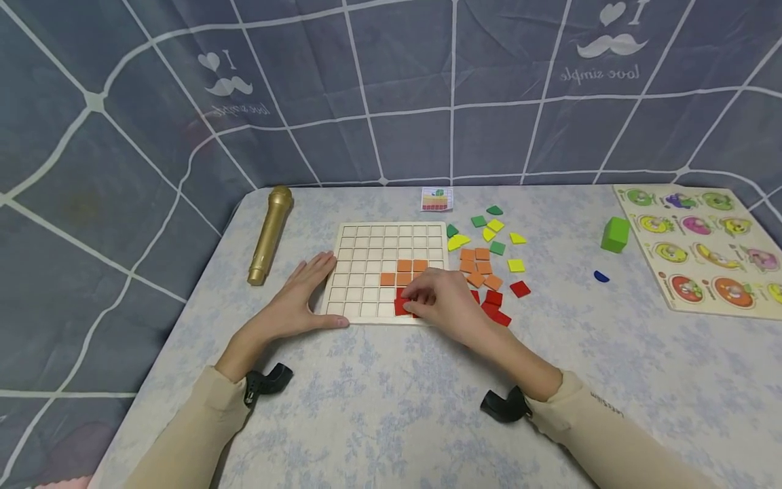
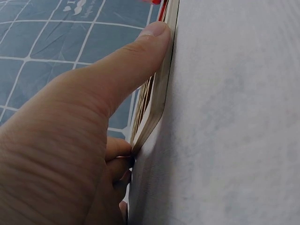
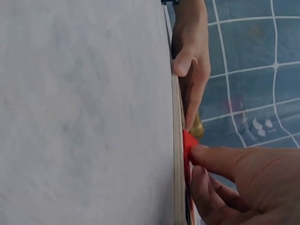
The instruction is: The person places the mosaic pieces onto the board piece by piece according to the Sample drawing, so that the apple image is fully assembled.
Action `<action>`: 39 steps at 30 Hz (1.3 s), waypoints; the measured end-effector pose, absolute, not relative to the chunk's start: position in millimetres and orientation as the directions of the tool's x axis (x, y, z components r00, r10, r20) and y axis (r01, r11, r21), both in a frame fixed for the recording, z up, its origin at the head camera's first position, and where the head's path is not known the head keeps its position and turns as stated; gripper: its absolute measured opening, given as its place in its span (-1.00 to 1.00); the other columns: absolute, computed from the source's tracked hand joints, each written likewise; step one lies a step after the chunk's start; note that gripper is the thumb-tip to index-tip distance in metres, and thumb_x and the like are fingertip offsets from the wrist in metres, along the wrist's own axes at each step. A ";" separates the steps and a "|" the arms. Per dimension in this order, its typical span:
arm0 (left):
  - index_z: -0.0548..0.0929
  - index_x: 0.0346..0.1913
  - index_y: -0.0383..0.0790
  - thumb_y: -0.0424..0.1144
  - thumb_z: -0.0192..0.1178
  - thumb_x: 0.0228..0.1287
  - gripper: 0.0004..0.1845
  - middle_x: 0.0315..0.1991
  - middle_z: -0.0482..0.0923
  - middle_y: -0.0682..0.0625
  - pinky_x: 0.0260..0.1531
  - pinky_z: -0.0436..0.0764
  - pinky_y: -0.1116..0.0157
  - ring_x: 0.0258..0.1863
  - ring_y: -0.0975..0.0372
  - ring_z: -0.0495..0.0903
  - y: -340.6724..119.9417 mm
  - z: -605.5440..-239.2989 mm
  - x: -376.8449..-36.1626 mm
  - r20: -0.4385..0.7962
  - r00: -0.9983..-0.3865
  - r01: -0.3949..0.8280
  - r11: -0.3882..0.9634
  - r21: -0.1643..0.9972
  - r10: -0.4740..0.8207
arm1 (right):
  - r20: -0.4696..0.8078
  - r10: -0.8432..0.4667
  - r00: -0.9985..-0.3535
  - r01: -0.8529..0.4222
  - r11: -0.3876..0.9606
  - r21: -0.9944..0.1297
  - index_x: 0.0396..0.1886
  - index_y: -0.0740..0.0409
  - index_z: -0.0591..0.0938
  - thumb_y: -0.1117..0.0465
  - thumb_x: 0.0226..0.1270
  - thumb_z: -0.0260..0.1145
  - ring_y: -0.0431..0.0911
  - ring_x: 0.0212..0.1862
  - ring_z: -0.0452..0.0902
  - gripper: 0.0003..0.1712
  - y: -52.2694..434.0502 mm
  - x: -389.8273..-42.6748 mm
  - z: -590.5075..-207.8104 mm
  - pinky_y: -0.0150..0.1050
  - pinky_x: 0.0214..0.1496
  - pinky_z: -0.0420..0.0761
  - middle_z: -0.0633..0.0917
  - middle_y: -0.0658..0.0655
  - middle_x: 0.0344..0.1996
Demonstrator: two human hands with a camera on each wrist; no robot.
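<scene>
Board: the wooden grid board [image 1: 391,272] lies flat mid-table, most cells bare.
Placed so far: a few orange tiles [image 1: 403,272] sit in two rows right of centre, with red ones below them at the near edge.
Right hand [image 1: 442,302]: fingertips pinch a red tile [image 1: 401,303], holding it at the board's near rows.
Left hand [image 1: 305,295]: fingers straight, thumb along the near edge, steadying the board.
Left to do: by my reckoning, most of it; loose tiles [image 1: 489,261] in red, orange, yellow and green lie just right of the board.
Writing: the backdrop cloth [image 1: 391,88] reads "love simple", mirrored; the small card [image 1: 436,199] is too small to read.
</scene>
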State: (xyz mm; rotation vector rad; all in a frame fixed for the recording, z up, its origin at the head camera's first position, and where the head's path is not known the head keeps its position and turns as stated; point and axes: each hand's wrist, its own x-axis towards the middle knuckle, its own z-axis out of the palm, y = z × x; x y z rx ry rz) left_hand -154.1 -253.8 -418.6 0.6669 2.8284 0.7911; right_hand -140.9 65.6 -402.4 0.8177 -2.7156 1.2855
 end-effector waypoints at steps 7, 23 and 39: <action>-0.01 0.69 -0.37 0.18 0.62 0.05 0.37 0.73 -0.12 -0.24 0.71 -0.26 -0.12 0.73 -0.08 -0.20 -253.1 -417.7 -154.4 -0.006 -0.893 0.382 0.763 0.521 0.451 | 0.240 -0.484 -0.842 -0.503 0.541 -0.674 -0.25 0.10 0.89 0.29 0.28 0.58 -0.30 -0.41 0.54 -0.93 67.5 -138.4 -401.5 -0.40 -0.37 0.60 0.73 -0.06 -0.36; 0.00 0.69 -0.39 0.15 0.63 0.04 0.36 0.72 -0.11 -0.27 0.71 -0.25 -0.12 0.73 -0.10 -0.18 -253.1 -416.0 -154.1 -0.008 -0.893 0.379 0.760 0.528 0.450 | 0.074 -0.432 -0.899 -0.375 0.669 -0.642 -0.20 0.09 0.87 0.26 0.29 0.58 -0.11 -0.30 0.62 -0.90 126.4 -163.1 -369.7 -0.21 -0.21 0.67 0.77 -0.03 -0.36; 0.00 0.69 -0.36 0.17 0.62 0.05 0.35 0.73 -0.11 -0.24 0.71 -0.25 -0.11 0.73 -0.08 -0.19 -255.1 -418.0 -154.9 -0.005 -0.892 0.381 0.761 0.525 0.451 | -0.176 -0.496 -0.850 -0.312 0.744 -0.591 -0.25 0.15 0.79 0.28 0.16 0.66 -0.12 -0.32 0.61 -0.79 149.4 -175.2 -367.1 -0.26 -0.19 0.67 0.73 0.01 -0.43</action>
